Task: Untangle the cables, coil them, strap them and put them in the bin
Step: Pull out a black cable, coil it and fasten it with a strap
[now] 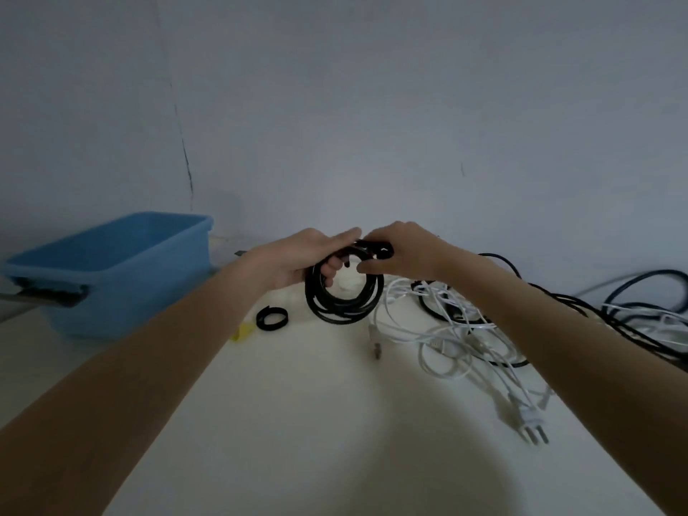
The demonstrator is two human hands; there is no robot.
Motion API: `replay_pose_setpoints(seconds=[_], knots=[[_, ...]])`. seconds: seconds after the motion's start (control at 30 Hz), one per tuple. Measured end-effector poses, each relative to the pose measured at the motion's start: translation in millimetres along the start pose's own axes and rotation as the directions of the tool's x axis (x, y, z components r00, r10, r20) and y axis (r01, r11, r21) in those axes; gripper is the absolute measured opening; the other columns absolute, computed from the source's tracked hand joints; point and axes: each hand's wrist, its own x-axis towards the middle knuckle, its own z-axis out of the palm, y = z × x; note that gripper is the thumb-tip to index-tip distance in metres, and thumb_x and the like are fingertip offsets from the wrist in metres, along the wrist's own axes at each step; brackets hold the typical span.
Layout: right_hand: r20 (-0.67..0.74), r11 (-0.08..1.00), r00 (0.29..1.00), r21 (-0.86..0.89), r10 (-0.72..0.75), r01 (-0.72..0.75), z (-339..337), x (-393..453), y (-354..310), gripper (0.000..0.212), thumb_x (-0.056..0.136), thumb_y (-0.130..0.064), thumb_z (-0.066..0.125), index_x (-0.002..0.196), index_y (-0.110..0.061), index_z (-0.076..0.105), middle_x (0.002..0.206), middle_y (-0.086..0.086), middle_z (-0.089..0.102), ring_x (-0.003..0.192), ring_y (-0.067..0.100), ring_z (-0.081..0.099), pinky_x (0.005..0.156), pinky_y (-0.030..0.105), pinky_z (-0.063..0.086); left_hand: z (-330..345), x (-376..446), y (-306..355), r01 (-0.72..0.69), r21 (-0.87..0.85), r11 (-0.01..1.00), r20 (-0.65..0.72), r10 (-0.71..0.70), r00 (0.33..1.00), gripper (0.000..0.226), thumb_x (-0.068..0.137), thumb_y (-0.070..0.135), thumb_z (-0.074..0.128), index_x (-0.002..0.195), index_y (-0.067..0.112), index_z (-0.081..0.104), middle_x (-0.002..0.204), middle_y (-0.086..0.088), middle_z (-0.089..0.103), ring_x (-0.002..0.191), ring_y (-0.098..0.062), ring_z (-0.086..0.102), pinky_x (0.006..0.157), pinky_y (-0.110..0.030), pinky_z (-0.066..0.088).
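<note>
A coiled black cable hangs above the white table, held upright between both hands. My left hand grips the coil's upper left side, its fingers curled through the loop. My right hand pinches a black strap at the top of the coil. A spare black strap ring lies on the table below and to the left. The blue bin stands at the far left against the wall. A tangle of white cables and black cables lies to the right.
A white two-pin plug lies at the near right end of the tangle. A small yellow object sits beside the spare strap. The grey wall rises directly behind the table.
</note>
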Motion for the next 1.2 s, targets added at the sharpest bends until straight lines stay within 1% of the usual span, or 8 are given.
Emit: replay_pose_setpoints(seconds=[0.17, 0.3, 0.43, 0.53, 0.67, 0.9, 1.07, 1.2], knots=[[-0.017, 0.999, 0.999, -0.032, 0.039, -0.039, 12.0, -7.0, -2.0, 0.029, 0.097, -0.026, 0.046, 0.096, 0.0, 0.059, 0.069, 0.002, 0.047, 0.07, 0.02, 0.044, 0.06, 0.028, 0.027, 12.9, 8.6, 3.4, 0.017, -0.075, 0.997, -0.183, -0.03, 0.983, 0.038, 0.094, 0.039, 0.051, 0.069, 0.01, 0.052, 0.038, 0.008, 0.036, 0.031, -0.006, 0.029, 0.037, -0.015, 0.033], [-0.083, 0.979, 0.99, 0.176, 0.116, -0.1, 1.0, -12.0, 10.8, 0.035, 0.098, -0.03, 0.045, 0.072, -0.008, 0.054, 0.057, 0.0, 0.046, 0.049, 0.009, 0.039, 0.049, 0.018, 0.029, 15.2, 10.2, 3.1, 0.006, -0.095, 0.995, -0.23, -0.028, 0.973, 0.029, 0.09, 0.025, 0.054, 0.065, 0.01, 0.051, 0.036, 0.007, 0.034, 0.03, -0.006, 0.024, 0.035, -0.012, 0.027], [-0.223, 0.936, 0.949, 0.322, 0.222, -0.143, -18.5, -19.4, 29.3, 0.024, 0.095, -0.006, 0.045, 0.095, -0.001, 0.068, 0.065, 0.0, 0.059, 0.039, -0.007, 0.046, 0.044, 0.007, 0.033, 8.2, 11.2, 3.9, 0.006, -0.112, 0.994, -0.273, -0.037, 0.961, 0.03, 0.09, 0.023, 0.054, 0.064, 0.01, 0.049, 0.035, 0.007, 0.034, 0.029, -0.006, 0.024, 0.035, -0.012, 0.026], [-0.27, 0.856, 0.948, 0.517, 0.171, -0.007, -34.6, -23.6, 25.4, 0.015, 0.091, 0.0, 0.052, 0.097, -0.002, 0.066, 0.07, -0.006, 0.059, 0.043, -0.008, 0.048, 0.047, 0.007, 0.034, 10.2, 12.4, 2.1, 0.031, -0.091, 0.995, -0.28, -0.056, 0.958, 0.03, 0.09, 0.023, 0.055, 0.064, 0.009, 0.05, 0.033, 0.007, 0.035, 0.028, -0.006, 0.024, 0.035, -0.012, 0.026], [-0.057, 0.69, 0.998, 0.721, -0.039, 0.068, -48.1, -25.0, 9.0, 0.014, 0.087, 0.003, 0.058, 0.089, -0.01, 0.064, 0.075, 0.002, 0.068, 0.054, 0.003, 0.046, 0.052, 0.015, 0.035, 17.1, 16.0, 1.3, 0.05, -0.071, 0.996, -0.223, -0.065, 0.973, 0.033, 0.092, 0.026, 0.054, 0.062, 0.011, 0.054, 0.043, 0.004, 0.038, 0.029, -0.005, 0.023, 0.035, -0.012, 0.025], [0.195, 0.815, 0.969, 0.579, -0.152, 0.011, -40.1, -17.5, -1.5, 0.012, 0.084, 0.005, 0.062, 0.093, -0.001, 0.065, 0.075, 0.002, 0.069, 0.065, 0.001, 0.062, 0.063, 0.007, 0.042, 29.4, 10.6, 12.4, 0.093, -0.131, 0.987, -0.015, -0.096, 0.995, 0.035, 0.095, 0.016, 0.039, 0.061, 0.011, 0.044, 0.035, 0.004, 0.042, 0.027, -0.002, 0.025, 0.032, -0.012, 0.023], [0.034, 0.973, 0.997, 0.223, -0.064, 0.055, -36.3, -14.7, 1.9, 0.008, 0.076, -0.009, 0.074, 0.081, -0.009, 0.07, 0.064, -0.012, 0.061, 0.054, -0.011, 0.053, 0.057, 0.002, 0.036, 29.8, 13.8, 17.4, 0.215, -0.125, 0.969, 0.028, -0.213, 0.977, 0.033, 0.095, 0.029, 0.044, 0.065, 0.016, 0.04, 0.038, 0.008, 0.03, 0.027, -0.001, 0.021, 0.03, -0.012, 0.023], [-0.059, 0.996, 0.994, 0.021, -0.09, 0.091, -30.0, -15.3, 3.5, 0.021, 0.074, -0.017, 0.077, 0.087, -0.012, 0.061, 0.068, -0.011, 0.048, 0.062, 0.003, 0.046, 0.055, 0.008, 0.033, 34.1, 11.6, 18.3, 0.258, -0.124, 0.958, 0.081, -0.249, 0.965, 0.036, 0.095, 0.032, 0.047, 0.065, 0.014, 0.042, 0.037, 0.009, 0.028, 0.026, -0.001, 0.022, 0.029, -0.013, 0.023]])
